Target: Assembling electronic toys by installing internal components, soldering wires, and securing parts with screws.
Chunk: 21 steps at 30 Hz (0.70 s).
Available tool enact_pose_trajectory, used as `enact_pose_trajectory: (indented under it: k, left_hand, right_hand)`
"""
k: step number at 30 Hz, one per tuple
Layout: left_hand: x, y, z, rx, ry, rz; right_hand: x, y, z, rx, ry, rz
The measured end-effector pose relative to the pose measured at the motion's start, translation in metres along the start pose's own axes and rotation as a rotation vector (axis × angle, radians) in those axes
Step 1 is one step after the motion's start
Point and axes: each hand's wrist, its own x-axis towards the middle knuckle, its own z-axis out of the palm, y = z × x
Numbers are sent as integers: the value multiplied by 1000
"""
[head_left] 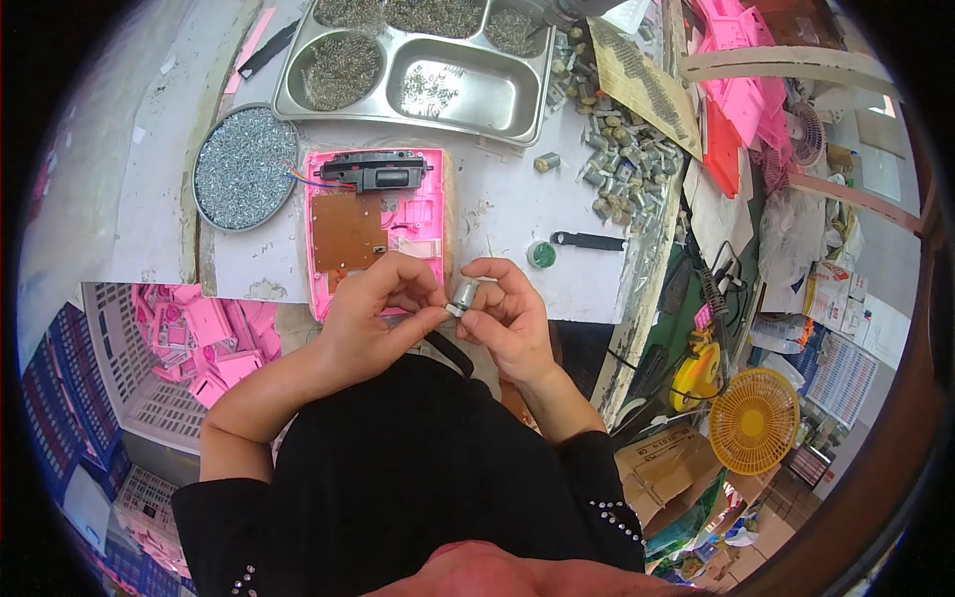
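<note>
Between the thumb and fingers of my right hand point(512, 323) is a small silver cylindrical motor point(465, 291). My left hand point(370, 316) pinches at the motor's lower end, where a small pale part point(455, 309) shows by the fingertips; its kind I cannot make out. Just beyond my left hand lies an open pink plastic housing point(426, 214). It carries a brown circuit board point(343, 234) and a black plastic module point(383, 174) with coloured wires. More silver motors point(617, 164) are heaped at the far right of the white tabletop.
A compartmented steel tray point(468, 124) of small metal parts stands at the back, left of a yellowish card point(647, 85). A round dish point(244, 169) of screws sits left. Right are a green pot point(541, 255) and black tool point(587, 241). A white crate point(124, 373) holds pink parts.
</note>
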Motion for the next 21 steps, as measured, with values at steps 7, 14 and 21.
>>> enact_pose_trajectory:
  k: [7,14,21]
  left_hand:
    - [1,2,1,95,43,114]
    - [5,2,-12,424,77,459]
    - [-3,8,-22,320,72,291]
  right_hand:
    - [0,16,0,-602,52,-484]
    - [25,-16,6,-980,-63,-898]
    - [37,-13,12,-975,-127,-996]
